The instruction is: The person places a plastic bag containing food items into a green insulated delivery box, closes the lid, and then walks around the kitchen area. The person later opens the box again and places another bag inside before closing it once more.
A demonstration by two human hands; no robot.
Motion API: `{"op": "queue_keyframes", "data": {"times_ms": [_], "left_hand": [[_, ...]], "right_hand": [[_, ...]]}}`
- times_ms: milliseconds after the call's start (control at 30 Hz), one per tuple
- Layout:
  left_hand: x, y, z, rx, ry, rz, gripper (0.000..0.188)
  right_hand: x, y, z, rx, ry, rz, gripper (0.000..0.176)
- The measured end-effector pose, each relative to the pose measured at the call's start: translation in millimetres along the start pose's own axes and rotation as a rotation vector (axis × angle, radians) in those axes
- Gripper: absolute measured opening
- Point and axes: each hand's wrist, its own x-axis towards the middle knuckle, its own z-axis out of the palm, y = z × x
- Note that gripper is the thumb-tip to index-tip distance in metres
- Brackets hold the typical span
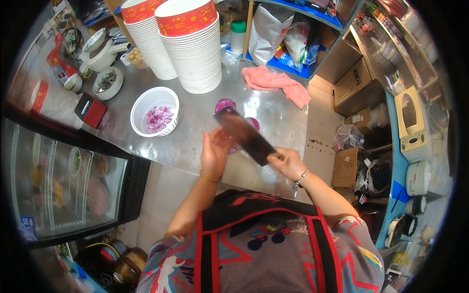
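Observation:
My right hand (287, 161) grips the handle of a broad-bladed cleaver (247, 137), whose dark blade is raised and slightly blurred over the steel table (190, 146). Beside the blade, my left hand (215, 150) has its fingers apart and its palm turned inward; the blade hides what lies just beyond the fingertips. Behind the blade sit a purple onion piece (225, 104) and another onion piece (253, 123). Some purple onion also shows below the blade near my left fingers. To the left, a white plastic tub (136, 116) holds chopped purple onion (160, 118).
Tall stacks of paper bowls (194, 55) stand at the back, with a pink cloth (273, 82) to their right. A white bowl of small metallic-looking items (117, 86) and a red box-shaped device (96, 113) are at left. A glass-door fridge (73, 183) adjoins the table.

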Motion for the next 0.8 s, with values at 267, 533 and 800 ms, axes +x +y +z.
{"op": "queue_keyframes", "data": {"times_ms": [267,533,800], "left_hand": [[-8.1,-49.9,16.3,1.423,0.028,0.686,0.044],[-2.6,-60.8,38.6,1.470,0.146,0.603,0.038],[33.6,17.9,27.0,1.303,0.445,1.003,0.032]], "right_hand": [[-13.2,26.3,-22.4,0.044,-0.064,0.370,0.017],[-12.3,43.6,18.4,0.489,-0.216,0.467,0.014],[29.3,-43.9,34.1,0.223,-0.305,0.183,0.016]]}}
